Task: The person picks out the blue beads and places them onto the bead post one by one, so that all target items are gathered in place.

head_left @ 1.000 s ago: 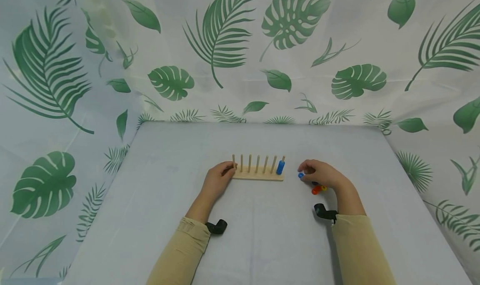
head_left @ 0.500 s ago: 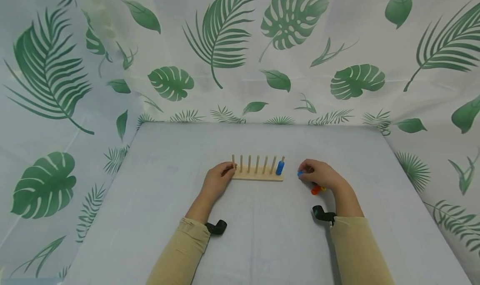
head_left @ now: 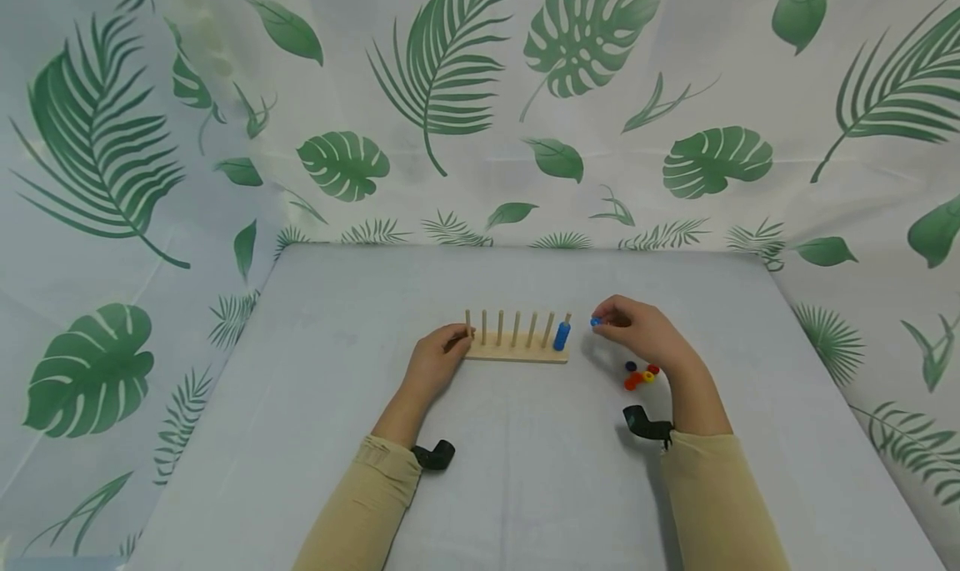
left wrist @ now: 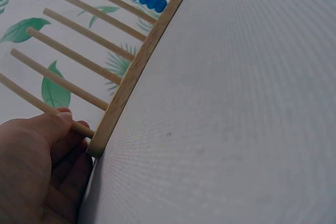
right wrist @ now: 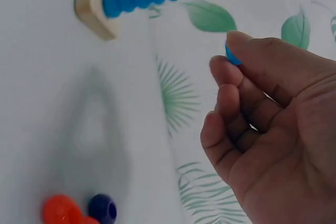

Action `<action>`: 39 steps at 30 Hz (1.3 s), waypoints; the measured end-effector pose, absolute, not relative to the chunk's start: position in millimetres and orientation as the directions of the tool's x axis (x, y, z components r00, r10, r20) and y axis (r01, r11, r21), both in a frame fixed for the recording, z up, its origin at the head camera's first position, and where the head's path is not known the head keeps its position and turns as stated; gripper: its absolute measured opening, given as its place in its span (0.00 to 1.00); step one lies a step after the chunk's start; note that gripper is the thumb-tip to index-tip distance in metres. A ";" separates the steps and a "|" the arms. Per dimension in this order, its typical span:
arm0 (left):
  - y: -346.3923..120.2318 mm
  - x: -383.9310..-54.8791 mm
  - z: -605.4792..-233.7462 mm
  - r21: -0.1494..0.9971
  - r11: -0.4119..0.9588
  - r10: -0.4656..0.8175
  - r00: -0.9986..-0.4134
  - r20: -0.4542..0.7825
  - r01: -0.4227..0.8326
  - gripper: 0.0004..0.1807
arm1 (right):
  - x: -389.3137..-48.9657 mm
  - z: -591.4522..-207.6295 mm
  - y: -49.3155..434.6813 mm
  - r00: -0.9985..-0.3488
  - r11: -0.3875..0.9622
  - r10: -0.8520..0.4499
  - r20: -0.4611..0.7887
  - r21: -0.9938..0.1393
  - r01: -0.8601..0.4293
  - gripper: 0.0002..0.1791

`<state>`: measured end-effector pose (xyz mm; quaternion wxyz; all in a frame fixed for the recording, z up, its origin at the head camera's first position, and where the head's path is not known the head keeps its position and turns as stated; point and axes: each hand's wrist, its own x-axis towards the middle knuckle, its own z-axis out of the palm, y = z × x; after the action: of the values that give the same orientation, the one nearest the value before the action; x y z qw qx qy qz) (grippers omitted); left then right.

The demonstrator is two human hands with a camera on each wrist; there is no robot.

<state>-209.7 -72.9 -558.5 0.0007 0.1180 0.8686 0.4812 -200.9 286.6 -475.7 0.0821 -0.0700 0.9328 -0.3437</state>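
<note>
A wooden peg rack (head_left: 517, 354) with a row of several upright pegs stands mid-table. Blue beads (head_left: 562, 336) are stacked on its rightmost peg, whose tip stays bare above them. My left hand (head_left: 435, 358) grips the rack's left end, thumb and fingers around the leftmost peg, as the left wrist view confirms. Between the thumb and index finger of my right hand (head_left: 643, 331) a small blue bead (right wrist: 231, 55) is pinched, partly hidden by the fingers. This hand is raised off the table, to the right of the rack and apart from it.
Loose beads lie on the table below my right hand: a dark blue bead (head_left: 631, 366), a red bead (head_left: 654, 369), a yellow bead (head_left: 648, 377) and orange beads (head_left: 632, 382). A leaf-patterned curtain (head_left: 480, 187) hangs behind the white tabletop (head_left: 510, 471).
My right hand, with the blue bead in its fingers, has risen and moved away from the loose beads, which now show fully. My left hand and the rack have stayed still.
</note>
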 end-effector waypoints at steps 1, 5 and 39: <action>-72.9 -209.7 -558.1 0.836 0.509 0.206 -0.972 0.110 0.203 0.15 | -200.6 -472.8 284.9 -0.977 0.746 -0.189 -0.096 -0.661 -0.079 0.15; -72.9 -209.7 -557.8 0.836 0.509 0.207 -0.972 0.112 0.205 0.15 | -199.5 -461.7 277.3 -0.978 0.712 -0.196 -0.066 -0.695 -0.096 0.17; -72.9 -212.0 -560.8 0.830 0.512 0.202 -0.970 0.137 0.223 0.15 | -206.7 -476.3 245.8 -0.958 0.672 -0.264 -0.110 -0.733 -0.101 0.14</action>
<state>-212.0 -72.9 -560.8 -0.0112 0.1222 0.8693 0.4787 -206.7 245.8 -476.3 0.1036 -0.1004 0.9086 -0.3921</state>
